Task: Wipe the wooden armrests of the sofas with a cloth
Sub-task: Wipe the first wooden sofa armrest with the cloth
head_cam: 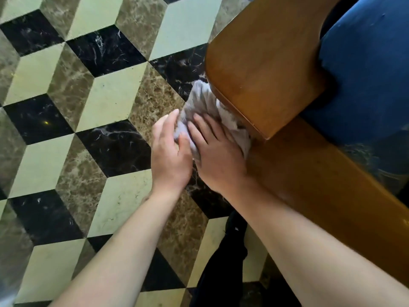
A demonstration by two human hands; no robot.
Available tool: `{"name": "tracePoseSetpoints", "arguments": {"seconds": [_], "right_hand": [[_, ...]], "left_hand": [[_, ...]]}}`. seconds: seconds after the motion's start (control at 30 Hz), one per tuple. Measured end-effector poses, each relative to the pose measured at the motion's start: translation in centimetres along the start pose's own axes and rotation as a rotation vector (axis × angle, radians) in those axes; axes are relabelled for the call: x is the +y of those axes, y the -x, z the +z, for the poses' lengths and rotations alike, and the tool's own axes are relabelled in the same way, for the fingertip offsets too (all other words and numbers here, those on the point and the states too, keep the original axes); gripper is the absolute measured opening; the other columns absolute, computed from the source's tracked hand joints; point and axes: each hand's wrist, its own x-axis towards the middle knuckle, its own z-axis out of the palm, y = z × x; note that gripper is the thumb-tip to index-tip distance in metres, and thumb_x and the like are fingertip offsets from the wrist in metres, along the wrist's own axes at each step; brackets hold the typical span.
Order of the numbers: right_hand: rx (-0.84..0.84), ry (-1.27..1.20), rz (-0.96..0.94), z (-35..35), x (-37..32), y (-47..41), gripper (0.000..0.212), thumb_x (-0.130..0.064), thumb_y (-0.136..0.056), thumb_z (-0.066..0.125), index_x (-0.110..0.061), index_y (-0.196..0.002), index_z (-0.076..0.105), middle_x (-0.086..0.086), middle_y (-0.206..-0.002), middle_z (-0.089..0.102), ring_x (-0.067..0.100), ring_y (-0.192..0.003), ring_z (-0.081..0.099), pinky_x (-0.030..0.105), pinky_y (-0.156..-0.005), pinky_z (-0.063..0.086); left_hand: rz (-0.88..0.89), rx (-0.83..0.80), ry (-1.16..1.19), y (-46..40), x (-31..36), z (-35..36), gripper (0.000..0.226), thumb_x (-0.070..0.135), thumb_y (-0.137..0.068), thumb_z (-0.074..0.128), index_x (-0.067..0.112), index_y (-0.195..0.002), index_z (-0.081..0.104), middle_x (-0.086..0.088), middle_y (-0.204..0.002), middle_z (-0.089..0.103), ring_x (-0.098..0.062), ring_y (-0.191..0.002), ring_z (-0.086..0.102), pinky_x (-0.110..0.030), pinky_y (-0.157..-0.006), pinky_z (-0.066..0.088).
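1. Both hands are on the grey-white cloth (204,111), which is bunched against the outer side of the wooden armrest (263,69), right under its front corner.
2. Right hand (218,156) lies flat on the cloth, fingers spread and fairly straight, pressing it toward the wood rather than clutching it.
3. Left hand (170,154) comes in from the floor side: thumb on the near fold, fingers curving round the far edge, so it grips the cloth. The fingertips on the far side are mostly out of sight behind the fabric.
4. The lower end of the cloth disappears beneath the right hand, so its full extent is hard to make out.
5. The armrest's side face itself is hidden by its own top and the cloth; its far end runs out of the top of the picture.
6. A wooden front rail (321,187) runs down to the right, partly covered by the right forearm and cut by the frame edge.
7. The blue seat cushion (374,69) is cropped at the right.
8. Below, a dark trouser leg (223,267) over the patterned marble floor (106,96).
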Motion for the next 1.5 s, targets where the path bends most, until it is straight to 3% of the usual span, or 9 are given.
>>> {"name": "tracePoseSetpoints", "arguments": {"seconds": [0.1,0.23,0.4,0.57,0.83,0.9,1.07,1.27,1.5], "right_hand": [[-0.011,0.008,0.035,0.4,2.7,10.2,0.065,-0.028,-0.098,0.049,-0.014,-0.16,0.033,0.009,-0.168,0.032,0.025,-0.158,0.021,0.042,-0.128,0.018],[0.015,-0.037,0.141,0.6,5.3,19.4,0.069,-0.026,-0.094,0.053,-0.016,-0.16,0.034,0.006,-0.167,0.034,0.023,-0.157,0.023,0.05,-0.126,0.022],[0.007,0.009,0.149,1.1,2.8,12.7,0.078,-0.038,-0.094,0.045,-0.013,-0.163,0.019,0.012,-0.17,0.024,0.029,-0.158,0.018,0.046,-0.129,0.013],[0.111,-0.016,0.127,0.9,-1.1,3.0,0.066,-0.035,-0.102,0.039,-0.011,-0.162,0.025,0.008,-0.169,0.028,0.022,-0.157,0.023,0.039,-0.128,0.014],[-0.026,0.101,-0.402,-0.4,7.6,8.3,0.065,-0.033,-0.097,0.046,-0.016,-0.159,0.034,0.006,-0.169,0.03,0.024,-0.158,0.018,0.044,-0.129,0.009],[-0.044,0.082,-0.404,-1.3,11.5,10.8,0.068,-0.039,-0.096,0.049,-0.02,-0.159,0.036,0.001,-0.168,0.031,0.021,-0.158,0.019,0.043,-0.129,0.007],[0.008,-0.026,-0.098,-2.4,16.0,17.3,0.063,-0.048,-0.1,0.047,-0.02,-0.156,0.042,0.0,-0.166,0.036,0.021,-0.158,0.021,0.05,-0.127,0.016],[0.093,-0.066,0.323,-1.0,15.6,29.1,0.071,-0.056,-0.102,0.047,-0.023,-0.162,0.029,-0.002,-0.17,0.027,0.017,-0.159,0.014,0.046,-0.129,0.012],[0.078,-0.096,0.532,1.0,15.3,43.2,0.075,-0.046,-0.099,0.052,-0.023,-0.164,0.023,-0.004,-0.172,0.015,0.016,-0.16,0.006,0.044,-0.13,0.005]], "left_hand": [[0.072,-0.1,-0.057,2.4,-0.3,0.8,0.04,0.022,-0.109,0.043,0.018,-0.149,0.049,-0.005,-0.155,0.048,-0.02,-0.144,0.042,-0.042,-0.116,0.039],[0.022,-0.165,0.023,4.9,-0.2,2.7,0.038,0.021,-0.109,0.044,0.02,-0.146,0.051,0.011,-0.144,0.051,-0.001,-0.137,0.04,-0.034,-0.118,0.035],[-0.078,-0.11,0.089,5.0,0.1,3.0,0.039,0.026,-0.109,0.04,0.019,-0.146,0.049,0.0,-0.142,0.051,-0.017,-0.132,0.049,-0.047,-0.111,0.043],[0.095,-0.167,-0.113,3.2,0.1,1.4,0.04,0.017,-0.103,0.048,0.009,-0.141,0.056,-0.015,-0.148,0.048,-0.029,-0.14,0.041,-0.046,-0.117,0.037],[0.096,-0.32,-0.196,4.2,0.9,2.3,0.024,0.017,-0.094,0.052,0.017,-0.115,0.066,-0.005,-0.108,0.062,-0.029,-0.106,0.056,-0.051,-0.094,0.05],[0.178,-0.378,-0.25,6.6,2.0,3.2,0.034,0.023,-0.093,0.05,0.022,-0.124,0.063,-0.004,-0.113,0.058,-0.028,-0.111,0.051,-0.05,-0.097,0.049],[0.351,-0.461,-0.46,11.8,6.9,8.8,0.061,0.033,-0.096,0.036,0.026,-0.156,0.038,-0.011,-0.143,0.044,-0.034,-0.132,0.039,-0.053,-0.107,0.039],[0.674,-0.555,-0.609,17.6,11.2,13.5,0.055,0.031,-0.093,0.048,0.026,-0.148,0.048,-0.012,-0.139,0.054,-0.033,-0.127,0.048,-0.052,-0.094,0.048],[0.91,-0.679,-0.658,28.7,12.7,17.2,0.055,0.04,-0.098,0.038,0.026,-0.151,0.048,-0.022,-0.15,0.05,-0.045,-0.137,0.043,-0.059,-0.107,0.04]]}}
